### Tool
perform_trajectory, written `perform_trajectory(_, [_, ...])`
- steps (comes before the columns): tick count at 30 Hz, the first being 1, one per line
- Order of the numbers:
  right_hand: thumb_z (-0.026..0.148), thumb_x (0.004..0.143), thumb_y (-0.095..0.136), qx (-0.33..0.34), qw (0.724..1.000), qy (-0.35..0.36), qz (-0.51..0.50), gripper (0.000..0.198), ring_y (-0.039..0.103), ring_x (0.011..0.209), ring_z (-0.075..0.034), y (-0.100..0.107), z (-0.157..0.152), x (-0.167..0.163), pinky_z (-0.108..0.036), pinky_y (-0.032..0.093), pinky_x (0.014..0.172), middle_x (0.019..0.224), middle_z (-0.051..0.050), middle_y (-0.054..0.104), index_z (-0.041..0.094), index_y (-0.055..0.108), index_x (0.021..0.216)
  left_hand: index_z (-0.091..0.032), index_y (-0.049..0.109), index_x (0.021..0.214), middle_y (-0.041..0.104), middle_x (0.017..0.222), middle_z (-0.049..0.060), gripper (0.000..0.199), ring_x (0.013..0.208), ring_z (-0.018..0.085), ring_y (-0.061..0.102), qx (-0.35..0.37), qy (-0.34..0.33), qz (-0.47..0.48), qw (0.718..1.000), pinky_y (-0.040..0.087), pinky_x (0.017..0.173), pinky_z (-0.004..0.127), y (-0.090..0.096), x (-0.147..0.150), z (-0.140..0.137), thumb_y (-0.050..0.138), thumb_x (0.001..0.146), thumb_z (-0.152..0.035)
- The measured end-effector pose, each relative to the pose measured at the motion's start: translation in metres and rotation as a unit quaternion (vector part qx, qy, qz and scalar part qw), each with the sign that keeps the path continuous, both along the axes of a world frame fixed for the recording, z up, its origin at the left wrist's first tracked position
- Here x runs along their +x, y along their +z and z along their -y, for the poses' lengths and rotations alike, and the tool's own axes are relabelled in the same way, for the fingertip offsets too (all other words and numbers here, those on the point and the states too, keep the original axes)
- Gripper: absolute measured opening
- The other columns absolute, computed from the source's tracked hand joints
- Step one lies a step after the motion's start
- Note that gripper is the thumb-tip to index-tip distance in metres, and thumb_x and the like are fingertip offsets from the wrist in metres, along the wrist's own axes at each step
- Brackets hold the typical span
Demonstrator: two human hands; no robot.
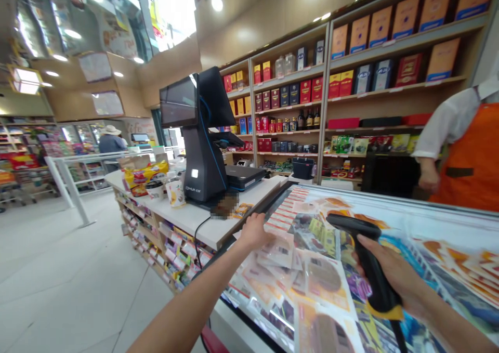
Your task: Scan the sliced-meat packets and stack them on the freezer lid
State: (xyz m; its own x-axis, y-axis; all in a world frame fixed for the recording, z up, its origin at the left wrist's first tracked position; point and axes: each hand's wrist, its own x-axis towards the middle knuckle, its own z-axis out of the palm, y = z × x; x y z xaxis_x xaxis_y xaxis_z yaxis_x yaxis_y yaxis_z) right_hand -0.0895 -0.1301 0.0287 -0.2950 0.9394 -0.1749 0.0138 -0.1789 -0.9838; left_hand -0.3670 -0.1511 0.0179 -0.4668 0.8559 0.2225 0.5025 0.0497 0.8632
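Note:
My right hand [390, 270] is wrapped round the handle of a black and yellow barcode scanner [368, 259], its head pointing left over the glass-topped case. A cable runs down from the handle's base. My left hand [255, 232] reaches forward at the case's left edge, fingers bent and thumb apart. Beside its thumb lies a clear flat packet [279, 248]; whether they touch, I cannot tell. Several similar packets with brown round contents [325, 275] overlap on the glass below.
Left of the case, a white counter [202, 231] carries a black point-of-sale terminal [205, 160], a paper cup [175, 193] and yellow snack bags [146, 176]. A person in an orange apron [468, 155] stands at right. Shelves of boxed goods [288, 95] line the back.

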Motion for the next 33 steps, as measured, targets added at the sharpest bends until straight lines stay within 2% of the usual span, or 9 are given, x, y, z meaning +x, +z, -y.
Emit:
perform_trajectory(4, [0.047,0.066,0.053,-0.034,0.998,-0.044,-0.010,0.032,0.049,0.039,-0.012,-0.005,-0.008,0.012,-0.022,0.038,0.036,0.039,0.000,0.051,0.017,0.050,0.056,-0.018,0.059,0.081,0.054,0.105,0.010,0.044,0.109,0.031,0.040,-0.010,-0.048,-0.055,0.997,0.026,0.093,0.036,0.005,0.015,-0.048,0.074,0.040,-0.015])
perform_trajectory(6, [0.047,0.065,0.054,-0.049,0.997,-0.055,-0.012,0.031,0.049,0.038,-0.012,-0.005,-0.010,0.016,-0.022,0.038,0.036,0.041,-0.001,0.053,0.017,0.051,0.058,-0.017,0.058,0.084,0.055,0.103,0.009,0.033,0.103,0.025,0.045,-0.027,-0.076,-0.073,0.994,0.030,0.090,0.038,0.002,0.027,-0.079,0.070,0.053,-0.020])
perform_trajectory(9, [0.047,0.066,0.053,-0.040,0.998,-0.054,-0.011,0.033,0.048,0.038,-0.010,-0.006,-0.014,0.019,-0.021,0.038,0.036,0.043,-0.001,0.054,0.015,0.053,0.058,-0.016,0.053,0.099,0.052,0.107,0.006,0.025,0.095,0.018,0.050,-0.048,-0.111,-0.092,0.988,0.039,0.082,0.040,-0.008,0.044,-0.125,0.049,0.077,-0.027])
perform_trajectory(14, [0.050,0.067,0.050,-0.026,0.996,-0.082,-0.005,0.038,0.045,0.034,-0.009,-0.009,-0.021,0.020,-0.019,0.036,0.036,0.037,0.001,0.050,0.015,0.050,0.052,-0.017,0.049,0.105,0.051,0.108,0.007,0.029,0.093,0.017,0.051,-0.050,-0.164,-0.103,0.980,0.043,0.077,0.038,-0.026,0.066,-0.177,0.046,0.079,-0.029])
perform_trajectory(18, [0.050,0.067,0.048,-0.023,0.993,-0.111,-0.007,0.037,0.046,0.034,-0.009,-0.009,-0.025,0.020,-0.018,0.036,0.035,0.038,0.001,0.050,0.015,0.051,0.055,-0.017,0.049,0.105,0.051,0.108,0.006,0.029,0.092,0.017,0.052,-0.046,-0.176,-0.123,0.976,0.044,0.077,0.037,-0.036,0.075,-0.196,0.046,0.079,-0.029])
perform_trajectory(21, [0.050,0.067,0.048,-0.021,0.992,-0.125,-0.012,0.037,0.046,0.034,-0.008,-0.008,-0.027,0.021,-0.018,0.036,0.035,0.039,0.001,0.051,0.015,0.052,0.056,-0.017,0.049,0.105,0.051,0.107,0.007,0.029,0.091,0.017,0.052,-0.041,-0.167,-0.157,0.973,0.044,0.076,0.036,-0.029,0.076,-0.194,0.046,0.079,-0.029])
perform_trajectory(24, [0.050,0.068,0.048,-0.008,0.993,-0.117,-0.014,0.038,0.046,0.034,-0.008,-0.006,-0.026,0.023,-0.018,0.036,0.036,0.040,0.001,0.051,0.014,0.051,0.055,-0.017,0.051,0.103,0.052,0.107,0.007,0.027,0.093,0.017,0.051,-0.024,-0.150,-0.200,0.968,0.042,0.079,0.037,-0.010,0.068,-0.176,0.046,0.079,-0.030])
perform_trajectory(29, [0.049,0.068,0.050,0.003,0.992,-0.114,-0.054,0.036,0.048,0.037,-0.008,0.004,-0.014,0.029,-0.018,0.037,0.038,0.044,0.001,0.055,0.014,0.053,0.061,-0.018,0.061,0.078,0.051,0.106,0.008,0.017,0.107,0.024,0.039,0.033,-0.105,-0.238,0.965,0.032,0.083,0.037,0.019,0.053,-0.120,0.046,0.076,-0.025])
perform_trajectory(33, [0.047,0.066,0.054,-0.025,0.986,-0.117,-0.113,0.032,0.049,0.038,-0.008,0.008,-0.001,0.032,-0.019,0.038,0.037,0.050,0.001,0.058,0.015,0.053,0.067,-0.020,0.064,0.069,0.055,0.095,0.010,0.024,0.099,0.027,0.045,0.051,-0.079,-0.214,0.972,0.032,0.076,0.034,0.022,0.056,-0.073,0.042,0.074,-0.026])
